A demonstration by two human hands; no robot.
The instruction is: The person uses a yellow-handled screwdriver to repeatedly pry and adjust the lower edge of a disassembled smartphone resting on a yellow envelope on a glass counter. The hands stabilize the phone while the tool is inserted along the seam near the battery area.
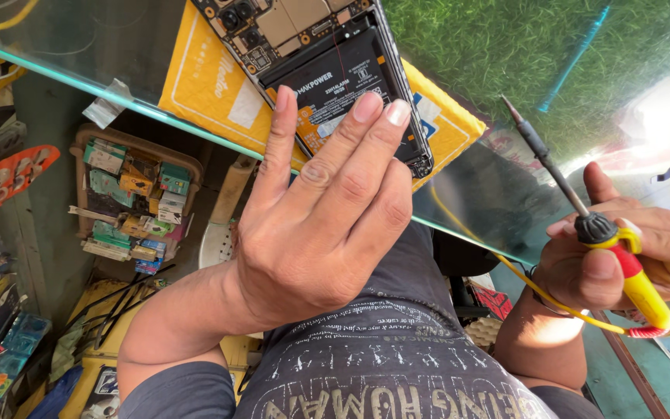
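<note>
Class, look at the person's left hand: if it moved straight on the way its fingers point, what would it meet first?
Probably the opened phone: the left hand points its fingertips at the phone's black battery and already overlaps its lower edge. Whether they touch is unclear, since depth is hard to judge.

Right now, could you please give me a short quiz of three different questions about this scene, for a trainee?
1. True or false: the right hand holds a soldering iron with a yellow handle.
2. Which part of the opened phone do the left hand fingertips touch: A) battery, B) camera, C) screen?
3. What colour is the padded envelope under the phone?

Key: 1 true; 2 A; 3 yellow.
</note>
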